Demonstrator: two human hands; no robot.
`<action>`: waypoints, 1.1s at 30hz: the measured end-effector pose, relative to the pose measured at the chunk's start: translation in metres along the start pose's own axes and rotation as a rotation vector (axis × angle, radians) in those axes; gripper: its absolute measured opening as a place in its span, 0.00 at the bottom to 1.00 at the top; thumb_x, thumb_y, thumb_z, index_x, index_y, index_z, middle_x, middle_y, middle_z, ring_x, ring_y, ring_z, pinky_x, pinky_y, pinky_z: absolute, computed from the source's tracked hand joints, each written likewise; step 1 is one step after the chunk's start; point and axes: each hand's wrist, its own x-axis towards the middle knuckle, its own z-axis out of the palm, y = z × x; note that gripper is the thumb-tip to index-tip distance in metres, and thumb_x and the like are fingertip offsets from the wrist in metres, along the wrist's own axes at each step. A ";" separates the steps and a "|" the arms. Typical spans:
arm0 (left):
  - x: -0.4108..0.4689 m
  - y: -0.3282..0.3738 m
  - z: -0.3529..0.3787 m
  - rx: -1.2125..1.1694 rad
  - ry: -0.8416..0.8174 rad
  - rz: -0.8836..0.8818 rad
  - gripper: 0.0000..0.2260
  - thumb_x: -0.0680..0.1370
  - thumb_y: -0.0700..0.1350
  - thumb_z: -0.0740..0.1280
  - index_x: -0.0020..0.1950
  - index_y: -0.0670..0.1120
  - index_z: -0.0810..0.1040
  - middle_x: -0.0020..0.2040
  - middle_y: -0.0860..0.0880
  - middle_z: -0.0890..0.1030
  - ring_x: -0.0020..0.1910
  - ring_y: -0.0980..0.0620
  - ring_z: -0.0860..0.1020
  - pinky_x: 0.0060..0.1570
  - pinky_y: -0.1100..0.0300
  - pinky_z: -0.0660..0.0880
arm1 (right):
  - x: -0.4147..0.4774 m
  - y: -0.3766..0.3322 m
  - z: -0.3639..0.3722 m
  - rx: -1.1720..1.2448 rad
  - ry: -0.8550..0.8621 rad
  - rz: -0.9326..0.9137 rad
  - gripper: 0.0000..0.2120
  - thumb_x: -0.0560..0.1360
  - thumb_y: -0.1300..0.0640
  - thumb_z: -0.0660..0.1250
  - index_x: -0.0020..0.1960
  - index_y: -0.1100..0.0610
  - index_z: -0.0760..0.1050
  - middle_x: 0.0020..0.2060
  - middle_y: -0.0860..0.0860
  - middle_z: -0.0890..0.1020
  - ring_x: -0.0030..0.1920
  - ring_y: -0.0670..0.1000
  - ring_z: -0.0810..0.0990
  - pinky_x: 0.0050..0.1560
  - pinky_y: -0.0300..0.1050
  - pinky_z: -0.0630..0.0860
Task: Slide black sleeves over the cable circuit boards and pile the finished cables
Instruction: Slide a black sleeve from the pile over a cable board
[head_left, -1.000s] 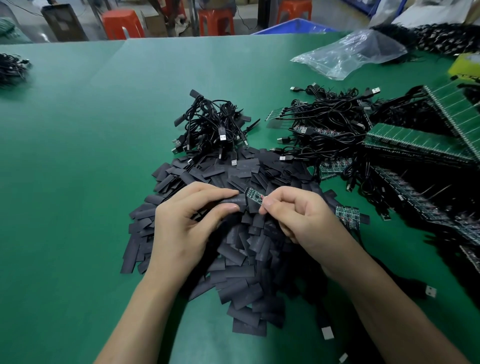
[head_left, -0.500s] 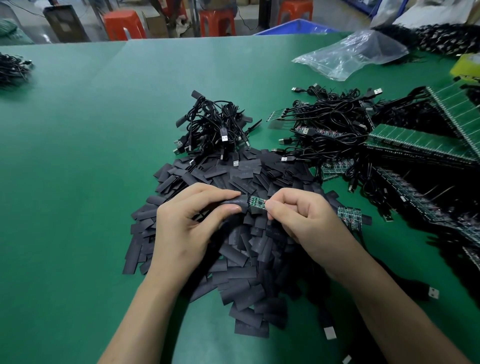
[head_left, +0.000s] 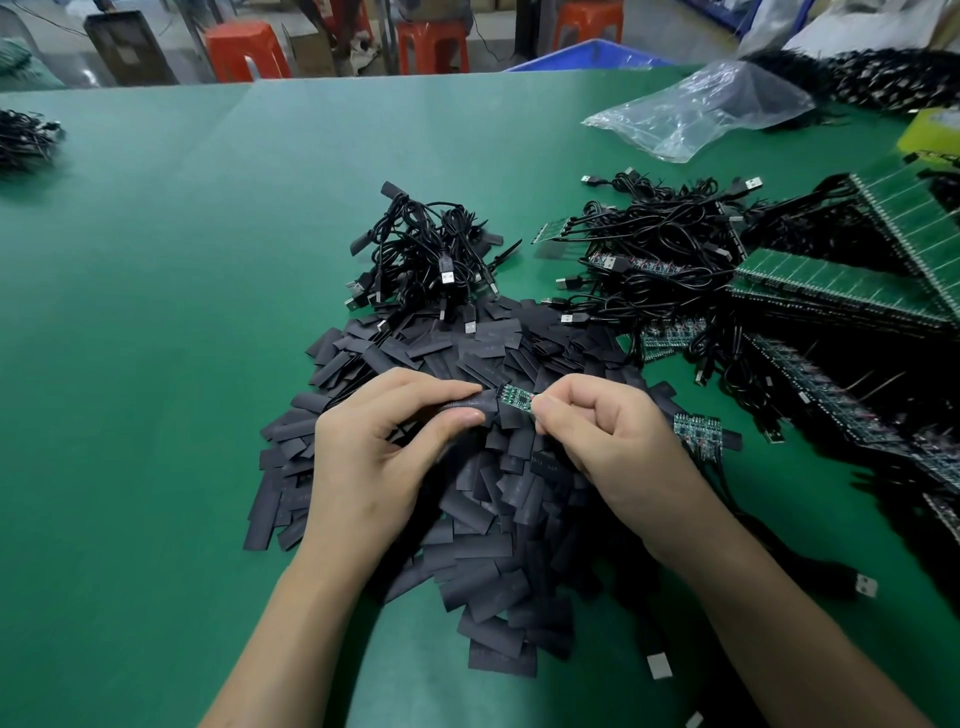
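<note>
At the far left edge of the green table mat (head_left: 156, 312), a small tangle of black cables (head_left: 23, 137) is seen, well apart from the work. Near the middle, a flat black tubular sleeve (head_left: 475, 404) is pinched between thumb and forefinger of the left hand (head_left: 384, 457), with the other fingers curled beneath. Just to its right, a small green circuit board (head_left: 515, 399) is met at the sleeve's mouth; how far it has entered cannot be told. The board's far end is pinched by the fingertips of the right hand (head_left: 608, 436), the remaining fingers being curled in.

Both parts are held above a broad heap of loose flat black sleeves (head_left: 483, 545). Behind it, a bundle of black USB cables (head_left: 426, 260) is piled, judged to be the finished ones. Further right, a tangle of black cables with bare boards (head_left: 660, 244) is spread out.

A snag is to be feared: if the sleeve is squeezed flat, its mouth may be closed, a board corner may be caught on the lip, and the sleeve may be buckled. Solder joints could be strained if force is applied at an angle.
</note>
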 end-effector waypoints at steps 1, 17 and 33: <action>0.000 0.000 0.000 -0.001 0.001 -0.004 0.06 0.76 0.47 0.74 0.52 0.49 0.87 0.48 0.58 0.85 0.49 0.57 0.83 0.51 0.67 0.74 | 0.000 0.000 0.000 0.003 -0.001 0.000 0.16 0.79 0.44 0.64 0.41 0.56 0.75 0.24 0.40 0.66 0.26 0.43 0.60 0.28 0.31 0.60; 0.000 -0.001 -0.005 0.062 -0.093 0.020 0.07 0.75 0.45 0.76 0.52 0.47 0.88 0.47 0.55 0.84 0.48 0.57 0.82 0.50 0.68 0.73 | -0.003 -0.003 -0.001 -0.122 -0.092 0.023 0.13 0.81 0.52 0.67 0.39 0.52 0.77 0.26 0.42 0.69 0.27 0.44 0.62 0.30 0.34 0.60; 0.000 0.000 -0.008 0.058 -0.328 0.071 0.12 0.72 0.49 0.78 0.53 0.47 0.88 0.46 0.53 0.83 0.46 0.57 0.82 0.49 0.67 0.75 | -0.002 -0.003 -0.005 -0.195 -0.261 0.076 0.11 0.82 0.55 0.67 0.41 0.54 0.80 0.25 0.37 0.75 0.26 0.36 0.72 0.32 0.25 0.67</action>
